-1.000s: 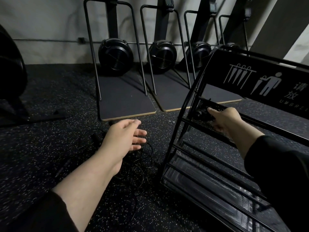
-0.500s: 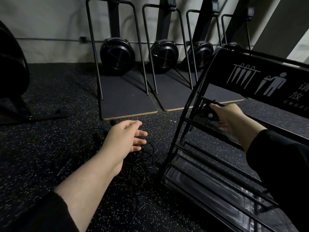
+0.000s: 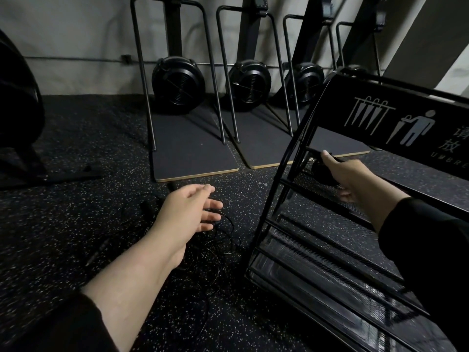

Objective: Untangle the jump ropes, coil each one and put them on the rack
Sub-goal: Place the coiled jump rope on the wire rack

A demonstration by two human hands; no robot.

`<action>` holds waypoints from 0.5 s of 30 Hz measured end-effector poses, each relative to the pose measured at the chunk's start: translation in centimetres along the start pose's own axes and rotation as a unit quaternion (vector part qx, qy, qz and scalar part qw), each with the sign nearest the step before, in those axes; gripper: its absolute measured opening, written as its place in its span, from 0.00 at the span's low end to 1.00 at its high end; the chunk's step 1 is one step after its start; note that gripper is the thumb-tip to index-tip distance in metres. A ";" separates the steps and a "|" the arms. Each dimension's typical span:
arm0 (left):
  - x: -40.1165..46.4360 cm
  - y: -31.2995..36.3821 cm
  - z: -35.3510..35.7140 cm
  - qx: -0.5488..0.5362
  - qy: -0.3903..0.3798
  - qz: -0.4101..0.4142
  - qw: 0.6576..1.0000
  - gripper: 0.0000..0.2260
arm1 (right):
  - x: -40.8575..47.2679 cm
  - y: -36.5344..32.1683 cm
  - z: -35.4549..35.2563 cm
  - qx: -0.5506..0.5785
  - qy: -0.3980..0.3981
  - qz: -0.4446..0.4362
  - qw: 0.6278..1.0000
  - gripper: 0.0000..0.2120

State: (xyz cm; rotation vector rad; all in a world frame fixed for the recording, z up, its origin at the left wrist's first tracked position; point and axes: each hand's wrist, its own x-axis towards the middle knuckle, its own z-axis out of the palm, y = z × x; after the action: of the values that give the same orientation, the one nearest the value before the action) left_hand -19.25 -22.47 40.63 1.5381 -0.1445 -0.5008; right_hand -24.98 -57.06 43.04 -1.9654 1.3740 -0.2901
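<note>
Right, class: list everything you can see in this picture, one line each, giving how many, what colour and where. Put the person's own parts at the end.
Tangled jump ropes: a pile, count unclear, black, on the floor under the left hand.
Coiled jump rope: one, black, on the rack's upper shelf at the right hand.
Rack: one, black metal with an umbrella sign, at the right.
Exercise machines: at least three, black, along the back wall.
Floor: black with pale speckles.
Wall: pale grey, behind.
Left hand: fingers spread, above the tangle.
Right hand: at the coil; grip unclear.
</note>
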 end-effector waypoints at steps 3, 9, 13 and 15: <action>0.0 0.0 -0.1 0.003 0.002 -0.002 1.000 0.10 | 0.3 0.2 0.1 -0.017 -0.010 -0.001 1.000 0.44; 0.1 -0.1 -0.1 0.005 0.006 -0.004 1.000 0.09 | 0.1 -0.5 0.2 -0.017 0.029 0.020 0.999 0.48; 0.3 -0.3 -0.3 0.002 0.015 0.000 1.000 0.09 | -3.0 -0.9 -0.1 0.080 0.217 -0.191 0.954 0.21; 0.6 -0.4 -0.3 0.002 0.023 0.003 1.000 0.09 | -6.5 -1.6 1.1 0.146 0.216 -0.310 0.914 0.14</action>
State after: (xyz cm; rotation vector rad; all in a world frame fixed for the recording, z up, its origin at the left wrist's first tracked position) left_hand -18.69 -22.38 40.11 1.5520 -0.1147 -0.4595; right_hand -25.86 -50.56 44.69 -2.0963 0.8308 -1.2161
